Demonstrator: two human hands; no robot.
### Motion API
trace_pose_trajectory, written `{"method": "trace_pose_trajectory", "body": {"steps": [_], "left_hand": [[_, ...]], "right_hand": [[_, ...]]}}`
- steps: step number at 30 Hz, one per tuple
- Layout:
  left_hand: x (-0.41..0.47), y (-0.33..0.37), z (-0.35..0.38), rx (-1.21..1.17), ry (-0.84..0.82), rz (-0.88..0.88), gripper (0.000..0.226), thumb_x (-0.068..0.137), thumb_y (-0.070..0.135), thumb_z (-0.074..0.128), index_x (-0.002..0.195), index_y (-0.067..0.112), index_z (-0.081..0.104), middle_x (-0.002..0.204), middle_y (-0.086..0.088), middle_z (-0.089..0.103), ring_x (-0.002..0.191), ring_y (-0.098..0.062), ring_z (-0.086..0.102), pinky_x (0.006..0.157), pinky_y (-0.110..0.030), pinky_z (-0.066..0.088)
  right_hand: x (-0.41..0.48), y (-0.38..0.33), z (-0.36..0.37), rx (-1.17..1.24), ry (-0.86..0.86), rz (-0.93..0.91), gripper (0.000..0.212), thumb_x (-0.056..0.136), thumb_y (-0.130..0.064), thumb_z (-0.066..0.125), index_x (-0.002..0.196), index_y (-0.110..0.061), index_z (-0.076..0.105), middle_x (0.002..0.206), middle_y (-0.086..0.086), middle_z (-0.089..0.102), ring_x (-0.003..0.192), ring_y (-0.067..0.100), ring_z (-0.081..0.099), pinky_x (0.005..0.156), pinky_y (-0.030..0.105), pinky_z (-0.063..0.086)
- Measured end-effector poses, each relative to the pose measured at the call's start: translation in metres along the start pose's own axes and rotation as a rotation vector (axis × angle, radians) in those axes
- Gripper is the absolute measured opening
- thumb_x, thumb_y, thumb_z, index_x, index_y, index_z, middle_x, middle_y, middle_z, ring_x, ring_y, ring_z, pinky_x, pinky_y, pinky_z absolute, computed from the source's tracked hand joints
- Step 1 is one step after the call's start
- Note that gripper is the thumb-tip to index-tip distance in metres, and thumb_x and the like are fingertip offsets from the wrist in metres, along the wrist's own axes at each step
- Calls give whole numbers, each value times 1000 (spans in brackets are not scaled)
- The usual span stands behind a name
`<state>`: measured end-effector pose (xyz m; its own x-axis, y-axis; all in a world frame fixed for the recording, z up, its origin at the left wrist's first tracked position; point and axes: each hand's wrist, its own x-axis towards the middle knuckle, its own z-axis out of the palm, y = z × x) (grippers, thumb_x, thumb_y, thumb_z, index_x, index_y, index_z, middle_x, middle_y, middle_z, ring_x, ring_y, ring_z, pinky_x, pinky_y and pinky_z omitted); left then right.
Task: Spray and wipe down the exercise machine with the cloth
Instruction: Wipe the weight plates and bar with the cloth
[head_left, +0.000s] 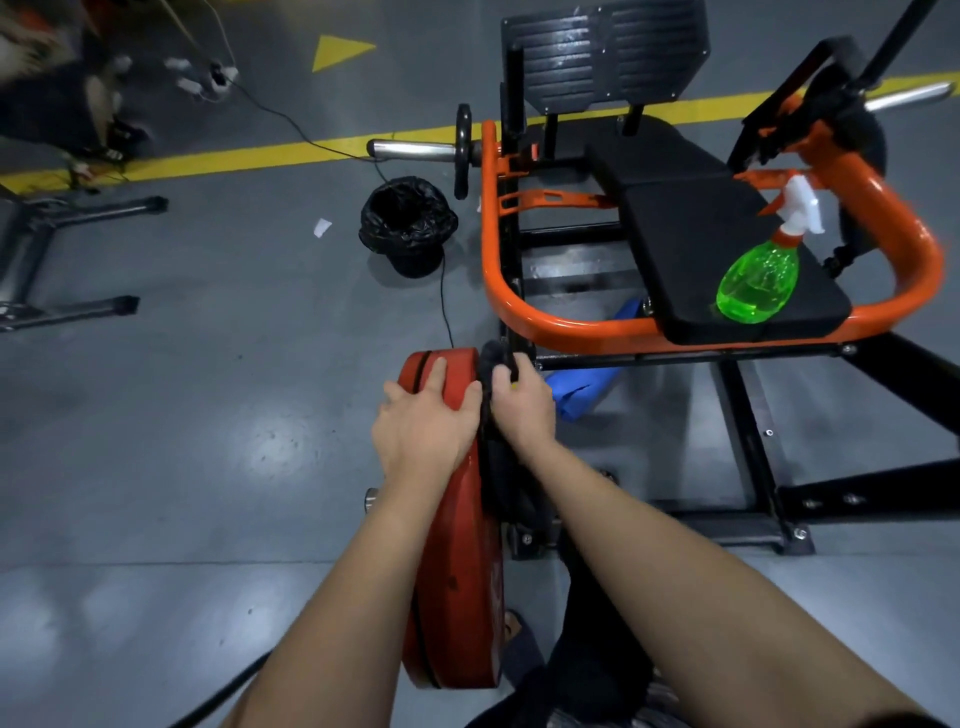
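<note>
The exercise machine has an orange tube frame (519, 306), a black padded seat (701, 228) and red weight plates (457, 545) on a peg in front of me. My left hand (423, 423) rests on top of the red plates, fingers spread over the rim. My right hand (522, 402) grips a dark cloth (493, 364) pressed against the inner side of the plates. A green spray bottle (756, 278) with a white trigger stands on the seat pad, apart from both hands.
A bin lined with a black bag (408, 223) stands on the grey floor left of the machine, with a cable running past it. A blue bundle (587, 384) lies under the frame. Another machine's black legs (78, 260) are at far left. A yellow line crosses the floor.
</note>
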<state>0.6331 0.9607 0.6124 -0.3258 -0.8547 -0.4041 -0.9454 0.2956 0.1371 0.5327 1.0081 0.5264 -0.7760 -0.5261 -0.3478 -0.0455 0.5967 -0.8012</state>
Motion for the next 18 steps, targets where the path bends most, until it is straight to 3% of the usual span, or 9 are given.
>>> {"method": "trace_pose_trajectory", "body": {"steps": [4,6,8,11,15,16,18], "left_hand": [[-18,-6,5,-73,74,-13,68,96,72,34,157,44,28,136,-15,42,122,-39,51,98,-44,45],[-25,-6,6,-88,95,-17,66,96,71,35,155,42,29,133,-14,43,121,-38,49,96,-46,45],[-25,-4,7,-97,118,-20,65,96,70,35,154,41,30,131,-14,43,121,-38,50,96,-46,46],[-26,-3,7,-86,106,-19,64,97,69,34,154,41,30,132,-15,44,122,-38,49,96,-45,45],[-17,-6,7,-81,87,-4,67,97,72,33,157,42,30,136,-15,43,126,-37,48,100,-45,43],[-15,-7,8,-80,80,-5,67,96,72,33,157,43,29,137,-16,43,127,-38,48,101,-45,43],[-15,-6,9,-82,66,-5,68,96,72,32,157,43,29,138,-16,43,127,-38,48,102,-45,42]], "right_hand": [[13,-14,-3,65,-142,142,37,103,-36,44,132,-20,61,136,17,61,127,39,54,100,40,41],[-16,-9,-8,114,-68,120,21,100,-37,49,107,-25,65,120,16,68,115,37,59,89,40,42],[-57,1,-15,191,22,36,17,94,-37,53,85,-24,54,91,6,70,92,27,62,78,37,41],[-81,7,-19,191,34,-56,20,85,-41,50,75,-24,50,69,-3,59,72,16,55,69,37,42],[-34,-16,-14,217,65,20,16,96,-32,55,81,-25,55,83,-1,62,86,25,57,79,36,43],[-22,-16,-10,259,57,40,12,97,-31,55,89,-25,62,88,-1,64,91,25,59,84,37,45],[-19,-15,-8,282,31,49,25,93,-40,53,110,-26,65,99,-6,65,99,21,61,95,39,47]]}}
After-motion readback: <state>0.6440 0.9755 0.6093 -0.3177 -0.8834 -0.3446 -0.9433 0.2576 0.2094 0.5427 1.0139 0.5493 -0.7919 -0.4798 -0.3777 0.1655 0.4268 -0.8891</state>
